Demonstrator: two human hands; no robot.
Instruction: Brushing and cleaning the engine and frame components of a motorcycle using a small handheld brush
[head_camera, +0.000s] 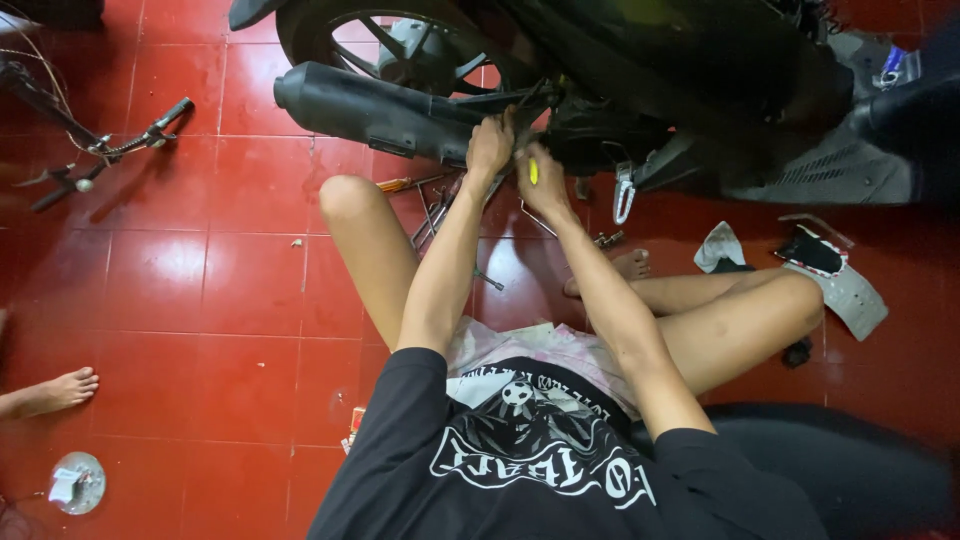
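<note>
**Fastener work beside the exhaust, underside of the motorcycle**

The person sits on the red tiled floor (200, 290) with both arms extended toward the black motorcycle (700, 90). The left hand (490, 145) is closed on the frame or a bracket just behind the black exhaust muffler (370, 110), steadying that area. The right hand (543, 185) is clenched around a yellow-handled tool (533, 172), probably a screwdriver; its tip is hidden in the dark engine area, so the engaged part cannot be identified.

Step in hand, as judged: loosening or tightening a fastener near the exhaust mount, with the tool already at the work point.

The next move calls for keeping the tool square to the fastener and holding the left-hand brace while turning.

Loose metal tools (440, 215) lie on the floor between the knees, near the hands. A handlebar assembly (95, 145) lies well apart.
</note>
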